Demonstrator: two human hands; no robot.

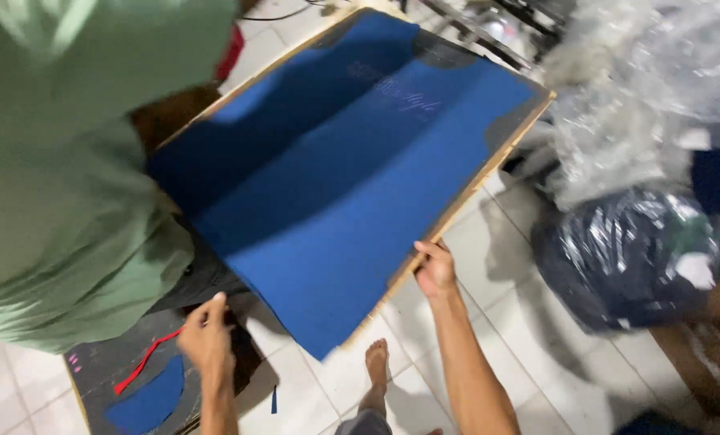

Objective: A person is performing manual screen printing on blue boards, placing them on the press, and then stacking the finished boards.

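Observation:
A large sheet of blue fabric (336, 185) lies over a tilted wooden board (489, 173), with faint pale print near its top. My right hand (435, 270) grips the board's lower right edge, thumb on top. My left hand (207, 334) is at the fabric's lower left corner, fingers curled against dark material under the sheet; whether it holds anything is unclear. A person in a green shirt (62, 177) leans over the board's left side and hides that edge.
A dark board (106, 366) on the tiled floor at lower left carries a blue cut piece (146, 403) and a red strip (142, 362). Clear and dark plastic bags (626, 258) pile up on the right. My bare foot (376, 354) stands below the board.

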